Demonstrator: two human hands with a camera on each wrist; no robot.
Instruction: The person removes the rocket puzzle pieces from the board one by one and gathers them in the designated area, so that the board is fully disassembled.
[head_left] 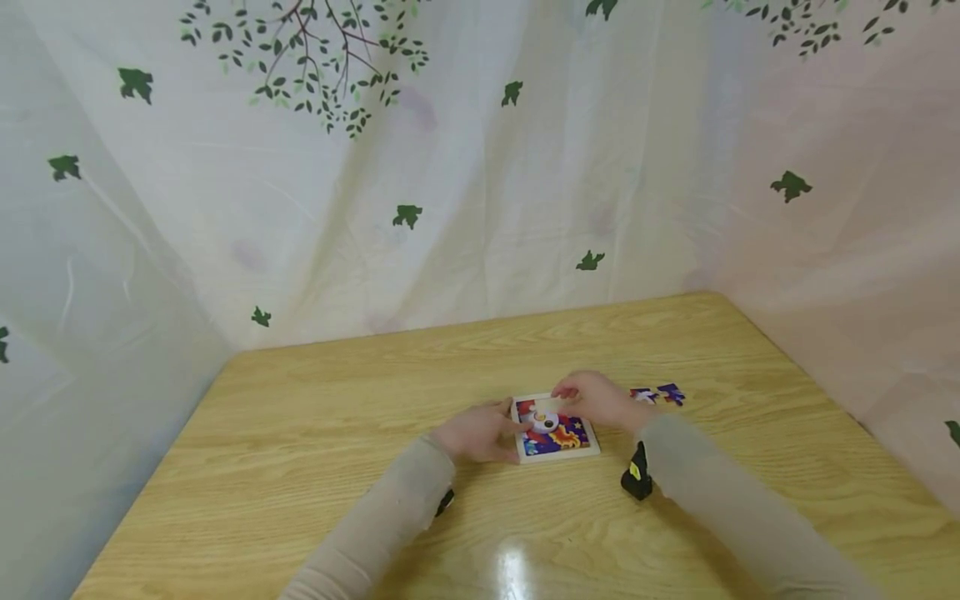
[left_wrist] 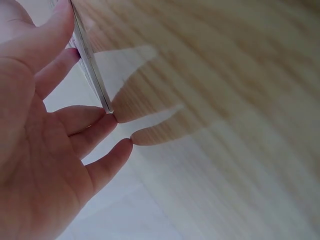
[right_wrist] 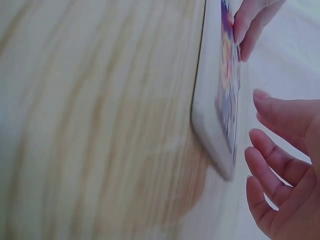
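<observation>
A picture jigsaw puzzle [head_left: 555,446] in a pale shallow tray lies flat on the table, printed with a white round figure, flames and stars on purple. My left hand [head_left: 480,432] holds the tray's left side, the thumb reaching over the picture. In the left wrist view, this hand's fingertips [left_wrist: 107,117] meet the tray edge [left_wrist: 92,70] and the tabletop. Over the tray's upper right hovers my right hand [head_left: 596,398], loosely bent. The right wrist view shows those fingers [right_wrist: 272,152] spread beside the tray [right_wrist: 210,125], with no piece visible between them.
Loose puzzle pieces [head_left: 670,394] lie on the wooden table [head_left: 337,417] just right of the right hand. Black wrist devices, such as the right one [head_left: 637,473], hang under both sleeves. A leaf-patterned curtain [head_left: 480,167] stands behind and at both sides.
</observation>
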